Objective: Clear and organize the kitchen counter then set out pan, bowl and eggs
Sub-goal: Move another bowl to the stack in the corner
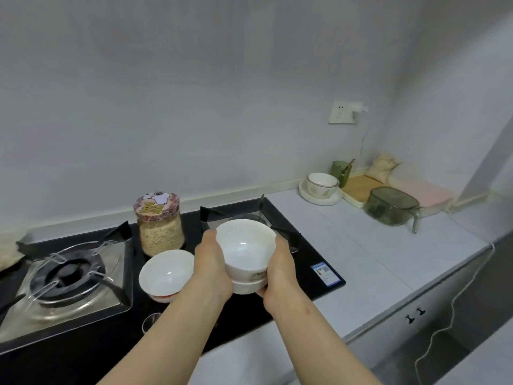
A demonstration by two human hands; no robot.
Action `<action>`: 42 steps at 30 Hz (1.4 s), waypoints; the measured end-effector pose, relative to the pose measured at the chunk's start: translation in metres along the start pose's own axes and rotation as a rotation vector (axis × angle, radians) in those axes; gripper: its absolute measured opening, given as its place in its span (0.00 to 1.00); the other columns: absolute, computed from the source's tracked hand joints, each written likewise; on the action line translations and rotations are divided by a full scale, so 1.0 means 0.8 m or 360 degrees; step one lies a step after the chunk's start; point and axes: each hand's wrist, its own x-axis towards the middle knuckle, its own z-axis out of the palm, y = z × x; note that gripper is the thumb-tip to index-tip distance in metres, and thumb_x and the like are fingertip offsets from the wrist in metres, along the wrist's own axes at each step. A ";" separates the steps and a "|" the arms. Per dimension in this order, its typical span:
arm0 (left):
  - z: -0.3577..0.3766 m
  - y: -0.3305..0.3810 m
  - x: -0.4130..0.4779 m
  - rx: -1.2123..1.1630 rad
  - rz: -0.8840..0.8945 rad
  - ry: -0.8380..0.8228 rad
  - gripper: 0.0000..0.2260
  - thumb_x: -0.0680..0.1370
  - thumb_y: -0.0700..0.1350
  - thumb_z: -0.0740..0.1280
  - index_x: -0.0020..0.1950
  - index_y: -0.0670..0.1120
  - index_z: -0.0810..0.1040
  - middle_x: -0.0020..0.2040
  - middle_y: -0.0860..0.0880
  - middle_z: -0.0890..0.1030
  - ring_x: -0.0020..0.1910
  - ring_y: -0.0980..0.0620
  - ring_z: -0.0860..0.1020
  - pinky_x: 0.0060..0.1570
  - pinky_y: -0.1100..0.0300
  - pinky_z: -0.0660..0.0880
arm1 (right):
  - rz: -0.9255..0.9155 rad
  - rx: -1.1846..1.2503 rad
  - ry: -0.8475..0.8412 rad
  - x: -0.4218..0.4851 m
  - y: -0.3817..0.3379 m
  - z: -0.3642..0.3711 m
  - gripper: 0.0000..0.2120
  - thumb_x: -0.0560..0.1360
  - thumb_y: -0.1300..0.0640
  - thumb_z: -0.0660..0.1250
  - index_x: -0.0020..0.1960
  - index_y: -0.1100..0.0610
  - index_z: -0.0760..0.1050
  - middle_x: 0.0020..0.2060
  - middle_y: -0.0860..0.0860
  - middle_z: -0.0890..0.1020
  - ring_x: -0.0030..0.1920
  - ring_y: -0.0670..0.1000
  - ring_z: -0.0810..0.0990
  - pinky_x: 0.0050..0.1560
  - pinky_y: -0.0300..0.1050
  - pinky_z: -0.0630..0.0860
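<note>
A stack of two white bowls is held above the black gas stove, over its right burner. My left hand grips the stack's left side and my right hand cups its right side and base. Another white bowl with a red-marked foot stands on the stove's middle, just left of my left hand. Behind it stands a glass jar of oats with a patterned lid. No pan and no eggs are in view.
The left burner sits at the stove's left. On the grey counter at the back right are a bowl on a plate, a green cup, a wooden board, a green strainer basin, a pink cloth and a bag.
</note>
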 end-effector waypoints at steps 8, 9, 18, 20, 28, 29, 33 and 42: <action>0.137 -0.007 0.081 0.0012 -0.0118 -0.0166 0.17 0.66 0.55 0.67 0.52 0.49 0.77 0.53 0.45 0.80 0.52 0.39 0.79 0.56 0.42 0.73 | -0.0095 0.0088 0.0086 0.117 -0.090 -0.028 0.15 0.78 0.45 0.54 0.55 0.51 0.74 0.54 0.55 0.79 0.55 0.56 0.77 0.62 0.55 0.73; 0.154 -0.011 0.094 0.0025 -0.0099 -0.0145 0.17 0.65 0.55 0.67 0.51 0.50 0.77 0.51 0.46 0.81 0.50 0.41 0.79 0.55 0.44 0.74 | -0.0101 0.0078 0.0087 0.134 -0.102 -0.033 0.15 0.77 0.45 0.54 0.55 0.51 0.74 0.54 0.55 0.79 0.55 0.56 0.77 0.62 0.54 0.73; 0.355 -0.052 0.157 -0.0007 0.0048 -0.0116 0.12 0.76 0.51 0.60 0.52 0.46 0.77 0.53 0.44 0.82 0.52 0.41 0.79 0.59 0.46 0.73 | -0.0069 -0.0056 -0.0054 0.308 -0.236 -0.115 0.18 0.77 0.44 0.54 0.61 0.50 0.74 0.57 0.51 0.79 0.57 0.53 0.76 0.63 0.50 0.72; 0.402 -0.065 0.166 -0.0009 0.0053 -0.0113 0.11 0.77 0.52 0.60 0.51 0.47 0.77 0.49 0.45 0.82 0.49 0.42 0.79 0.55 0.50 0.75 | -0.0033 -0.0067 -0.0085 0.336 -0.271 -0.139 0.19 0.78 0.45 0.54 0.64 0.50 0.72 0.59 0.50 0.78 0.59 0.52 0.75 0.61 0.47 0.70; 0.550 -0.084 0.212 0.0259 0.0303 -0.0176 0.11 0.80 0.53 0.56 0.48 0.50 0.74 0.41 0.53 0.77 0.39 0.55 0.74 0.37 0.59 0.67 | 0.0005 -0.0128 -0.0073 0.455 -0.389 -0.182 0.20 0.78 0.45 0.54 0.66 0.52 0.70 0.59 0.51 0.76 0.57 0.53 0.73 0.54 0.45 0.66; 0.558 -0.084 0.223 0.0311 0.0316 -0.0162 0.11 0.80 0.53 0.56 0.53 0.49 0.74 0.44 0.53 0.77 0.41 0.54 0.74 0.40 0.58 0.68 | -0.0018 -0.0135 -0.0068 0.464 -0.395 -0.182 0.20 0.78 0.45 0.54 0.66 0.52 0.70 0.57 0.51 0.76 0.55 0.53 0.72 0.53 0.45 0.66; 0.605 -0.084 0.280 0.0494 0.0382 -0.0123 0.29 0.67 0.62 0.58 0.65 0.51 0.71 0.62 0.48 0.75 0.58 0.46 0.74 0.58 0.51 0.70 | -0.0113 -0.0180 -0.0054 0.522 -0.424 -0.180 0.18 0.79 0.47 0.53 0.63 0.53 0.72 0.55 0.52 0.76 0.54 0.54 0.73 0.54 0.45 0.68; 0.647 -0.095 0.364 0.0670 0.0368 0.0075 0.30 0.62 0.61 0.54 0.61 0.52 0.69 0.63 0.48 0.73 0.60 0.43 0.72 0.66 0.45 0.65 | -0.0282 -0.0630 0.0104 0.622 -0.422 -0.171 0.20 0.79 0.49 0.49 0.63 0.55 0.74 0.60 0.54 0.77 0.61 0.58 0.74 0.66 0.57 0.67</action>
